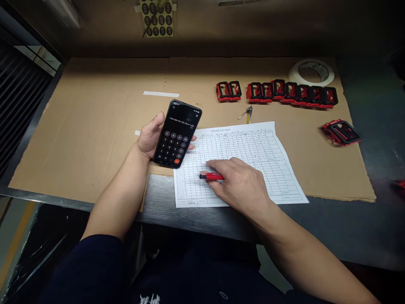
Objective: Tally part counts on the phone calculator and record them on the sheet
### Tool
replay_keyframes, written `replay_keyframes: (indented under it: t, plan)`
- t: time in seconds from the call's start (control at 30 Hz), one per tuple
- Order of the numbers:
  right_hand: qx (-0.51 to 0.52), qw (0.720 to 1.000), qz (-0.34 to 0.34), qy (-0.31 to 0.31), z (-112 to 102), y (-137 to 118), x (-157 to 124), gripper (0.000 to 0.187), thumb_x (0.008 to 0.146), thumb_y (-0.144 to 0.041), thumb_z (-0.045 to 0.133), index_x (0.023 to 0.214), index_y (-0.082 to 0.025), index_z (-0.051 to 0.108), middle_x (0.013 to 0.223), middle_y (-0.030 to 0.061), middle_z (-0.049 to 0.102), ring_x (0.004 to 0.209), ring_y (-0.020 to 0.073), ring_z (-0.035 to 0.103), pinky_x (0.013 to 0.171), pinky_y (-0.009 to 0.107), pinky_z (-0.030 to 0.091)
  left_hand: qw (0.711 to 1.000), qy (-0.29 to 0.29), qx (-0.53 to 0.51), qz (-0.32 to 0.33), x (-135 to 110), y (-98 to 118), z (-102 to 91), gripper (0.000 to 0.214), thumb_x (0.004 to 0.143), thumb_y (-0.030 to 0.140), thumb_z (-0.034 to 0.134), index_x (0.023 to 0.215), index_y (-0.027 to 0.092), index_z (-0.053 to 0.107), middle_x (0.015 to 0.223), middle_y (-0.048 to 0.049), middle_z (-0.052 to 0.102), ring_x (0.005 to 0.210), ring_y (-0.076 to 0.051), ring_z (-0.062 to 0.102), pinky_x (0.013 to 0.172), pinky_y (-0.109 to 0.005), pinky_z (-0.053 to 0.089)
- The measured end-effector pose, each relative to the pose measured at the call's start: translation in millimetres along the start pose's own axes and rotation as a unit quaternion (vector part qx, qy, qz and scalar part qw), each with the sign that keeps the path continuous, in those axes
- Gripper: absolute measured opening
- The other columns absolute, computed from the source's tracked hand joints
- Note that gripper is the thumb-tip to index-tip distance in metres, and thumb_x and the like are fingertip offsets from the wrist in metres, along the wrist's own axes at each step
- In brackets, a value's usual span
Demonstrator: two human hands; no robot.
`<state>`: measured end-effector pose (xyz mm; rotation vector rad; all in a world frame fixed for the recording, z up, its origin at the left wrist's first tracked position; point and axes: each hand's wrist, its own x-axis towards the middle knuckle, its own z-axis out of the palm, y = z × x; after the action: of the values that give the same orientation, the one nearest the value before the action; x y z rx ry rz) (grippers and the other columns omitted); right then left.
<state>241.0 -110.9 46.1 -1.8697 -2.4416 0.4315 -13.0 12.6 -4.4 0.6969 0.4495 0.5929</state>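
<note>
- Your left hand [147, 137] holds the phone [177, 134] firmly, its calculator screen [184, 118] turned toward you for easy reading.
- Your right hand [236, 183] grips the red pen [211, 176] low over the printed grid form [249, 147].

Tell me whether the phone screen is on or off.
On: the phone in the left hand shows a lit calculator keypad and a line of figures on its display.

Can't read the form [230, 164], the print's way too tiny, and the phone [177, 133] display is barely legible. The right hand [237, 190] hides part of the pen [211, 176]. The sticker sheet [156, 17] gets chopped by the top edge, and a blurry red bit [400, 184] is cut off at the right.
</note>
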Motion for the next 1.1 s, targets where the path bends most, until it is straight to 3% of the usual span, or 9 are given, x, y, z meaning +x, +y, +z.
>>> replay_keyframes:
  t: [0.2,0.4,0.57,0.67,0.8,0.9,0.97,1.03,1.1]
  plan:
    - [0.001,1.0,0.004,-0.003,1,0,1,0.035,0.09,-0.027,0.063,0.121,-0.024,0.078,0.108,0.0041,0.082,0.102,0.0278,0.072,0.066,0.035,0.051,1.0,-0.006,-0.005,0.01,0,-1,2.9,0.087,0.09,0.086,0.048,0.135,0.013,0.068,0.12,-0.0193,0.079,0.105,-0.035,0.08,0.099,-0.051,0.061]
    - [-0.004,1.0,0.001,-0.007,1,0,3,0.03,0.087,-0.027,0.066,0.113,-0.024,0.081,0.099,0.0059,0.081,0.095,0.0274,0.072,0.062,0.033,0.046,1.0,0.016,-0.01,0.005,0,0,6.4,0.089,0.093,0.085,0.042,0.137,0.01,0.064,0.12,-0.0222,0.078,0.104,-0.036,0.079,0.102,-0.054,0.059]
    - [-0.005,0.999,-0.02,0.047,7,3,0,0.028,0.082,-0.026,0.071,0.109,-0.023,0.082,0.087,0.0057,0.079,0.087,0.0261,0.071,0.058,0.032,0.042,1.0,0.013,-0.014,0.007,0,0,5.6,0.09,0.093,0.084,0.044,0.138,0.01,0.064,0.123,-0.0229,0.077,0.105,-0.038,0.079,0.1,-0.055,0.06]
    - [0.004,0.989,-0.057,0.133,14,7,-1,0.024,0.082,-0.024,0.071,0.103,-0.021,0.082,0.081,0.0044,0.078,0.08,0.0239,0.07,0.054,0.032,0.039,1.0,0.021,-0.01,0.007,0,0,4.8,0.091,0.093,0.084,0.044,0.139,0.009,0.063,0.123,-0.0236,0.077,0.106,-0.038,0.079,0.1,-0.055,0.06]
    - [0.062,0.949,-0.12,0.286,16,10,0,0.012,0.095,-0.023,0.068,0.091,-0.02,0.078,0.073,0.0004,0.075,0.066,0.0186,0.064,0.054,0.033,0.042,1.0,0.015,-0.004,-0.002,0,1,3.0,0.09,0.091,0.085,0.046,0.14,0.011,0.063,0.123,-0.0219,0.077,0.108,-0.038,0.078,0.098,-0.053,0.061]
    - [0.156,0.895,-0.179,0.378,12,11,0,0.019,0.1,-0.018,0.062,0.087,-0.021,0.074,0.073,0.0004,0.075,0.063,0.0163,0.064,0.06,0.032,0.048,1.0,0.013,-0.004,-0.004,-1,1,1.6,0.09,0.093,0.083,0.044,0.142,0.011,0.062,0.125,-0.0221,0.076,0.109,-0.039,0.078,0.1,-0.055,0.06]
    - [0.218,0.852,-0.194,0.434,10,12,-2,0.024,0.106,-0.026,0.054,0.093,-0.024,0.075,0.078,0.0028,0.076,0.068,0.0196,0.068,0.065,0.036,0.052,1.0,0.013,-0.004,-0.006,-1,1,1.0,0.09,0.094,0.082,0.041,0.145,0.01,0.06,0.125,-0.0225,0.076,0.109,-0.039,0.078,0.1,-0.057,0.06]
    - [0.278,0.819,-0.17,0.473,9,13,-3,0.04,0.11,-0.045,0.045,0.094,-0.028,0.077,0.076,0.0044,0.074,0.072,0.0239,0.07,0.067,0.042,0.054,1.0,0.015,-0.003,-0.009,-1,2,0.7,0.09,0.096,0.081,0.037,0.147,0.01,0.058,0.126,-0.0226,0.076,0.108,-0.039,0.078,0.098,-0.057,0.06]
    - [0.372,0.796,-0.104,0.465,12,12,-4,0.057,0.109,-0.062,0.037,0.086,-0.029,0.078,0.068,0.0046,0.067,0.064,0.0233,0.065,0.059,0.041,0.051,1.0,0.015,-0.002,-0.011,-1,2,0.6,0.09,0.096,0.081,0.035,0.146,0.01,0.059,0.125,-0.0223,0.076,0.107,-0.039,0.078,0.096,-0.056,0.061]
